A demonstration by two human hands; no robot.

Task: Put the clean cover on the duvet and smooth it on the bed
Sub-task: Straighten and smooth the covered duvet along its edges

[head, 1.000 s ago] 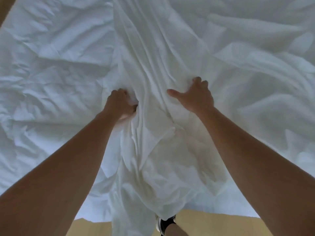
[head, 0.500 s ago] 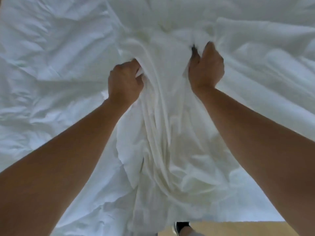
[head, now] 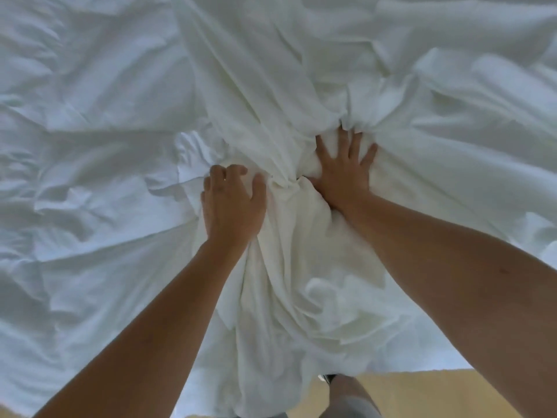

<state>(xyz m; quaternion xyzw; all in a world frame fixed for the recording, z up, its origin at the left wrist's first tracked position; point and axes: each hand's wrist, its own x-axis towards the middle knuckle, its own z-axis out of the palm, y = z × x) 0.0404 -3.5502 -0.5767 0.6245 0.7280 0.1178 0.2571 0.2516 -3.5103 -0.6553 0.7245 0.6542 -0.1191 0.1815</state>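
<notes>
Left half of the bed [head: 446, 359]: crumpled bluish-white bedding [head: 90, 176] spread flat, creased all over, reaching the left edge and the near edge. Can't tell if this is the duvet itself.

Middle: the cover [head: 289, 267], creamier white, runs as a bunched band from the far side down the centre of the bed and hangs over the near edge. Long folds at the far end, a heavy wad of pleats near me.

My left grip [head: 233, 203] sits on the left side of that band, about mid-bed. Fingers curled, thumb out to the right, closed round a handful of the cover's folds. My left forearm [head: 144, 333] comes in from the near left corner.

My right grip [head: 343, 173] is just beside it, a bit farther from me, with one tight knot of cover between the two. It is wide: fingers straight and spread, palm pressed flat down on the cover, holding nothing. The thumb is partly tucked under a fold. Fabric puckers up right at the fingertips [head: 355, 140]. My right forearm [head: 452, 267] comes in from the near right.

Right half of the bed: more white fabric in broad ridges toward the far right corner; which layer it is, can't tell.

Below the near edge: tan floor [head: 452, 390], my leg [head: 349, 396], a dark bit of shoe [head: 328, 378].
</notes>
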